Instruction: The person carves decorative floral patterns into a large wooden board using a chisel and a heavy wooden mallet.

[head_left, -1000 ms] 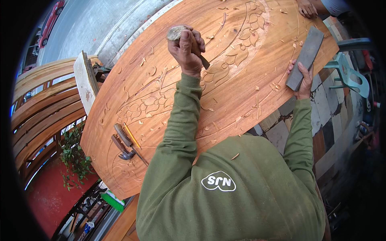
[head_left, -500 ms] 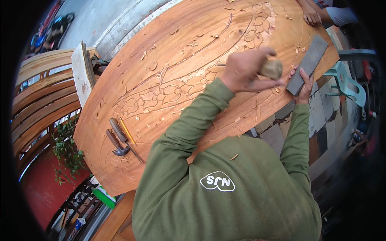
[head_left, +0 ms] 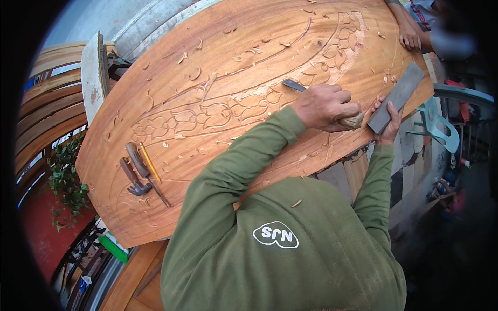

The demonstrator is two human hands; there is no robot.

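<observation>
Chisel (head_left: 294, 85): my left hand (head_left: 326, 107) is wrapped tight round its wooden handle, whose butt shows past the knuckles toward the stone; the dark blade runs out ahead of the fist, up and to the left, over the carved vine pattern.
Spare tools (head_left: 139, 174): well away from my grip, far down the sleeve's outer side, several wooden-handled tools and a yellow pencil lie loose near the panel's lower end.
Panel (head_left: 233, 62): a long reddish wooden board under both hands, cut with leaf scrolls and strewn with curled shavings.
Left hand: closed fully on the chisel, fingers curled over, thumb side toward the blade.
Right hand (head_left: 386, 127): just beyond the chisel's butt end, fingers closed under a flat grey sharpening stone (head_left: 396, 97), propping it at the panel's edge.
Other person's hand (head_left: 410, 35): past the stone's far end, resting on the board.
Risk, stone: I judge it could slide off the edge, since only the fingers beneath steady it.
Risk, blade: a slip of the steel could nick my right fingers, which sit close to the tool.
Risk, carving: the edge could scar finished scrolls if it drops flat.
</observation>
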